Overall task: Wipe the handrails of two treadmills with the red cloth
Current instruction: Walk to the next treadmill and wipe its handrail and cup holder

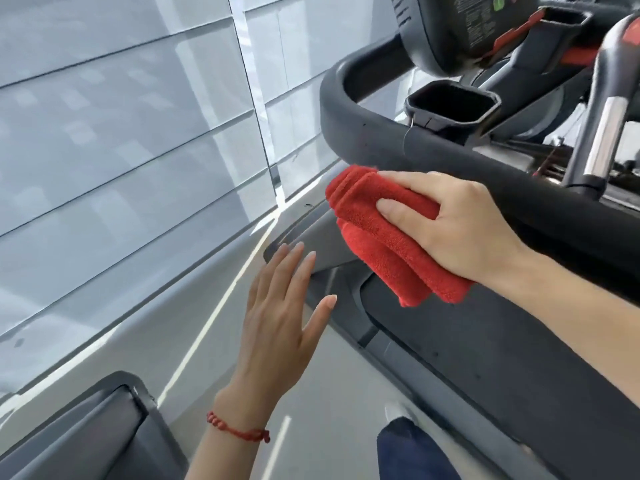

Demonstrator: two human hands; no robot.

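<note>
My right hand grips a folded red cloth and presses it over the left handrail of a treadmill, a thick dark grey padded bar that curves up toward the console. The cloth wraps the rail, its loose end hanging below. My left hand hovers lower left with fingers spread, holding nothing and touching nothing; a red string bracelet circles its wrist. Part of a second machine's grey frame shows at the bottom left.
A black cup holder sits beside the console. A silver and black upright grip stands at the right. The treadmill deck lies below the rail. Large window panes fill the left. Grey floor runs between the machines.
</note>
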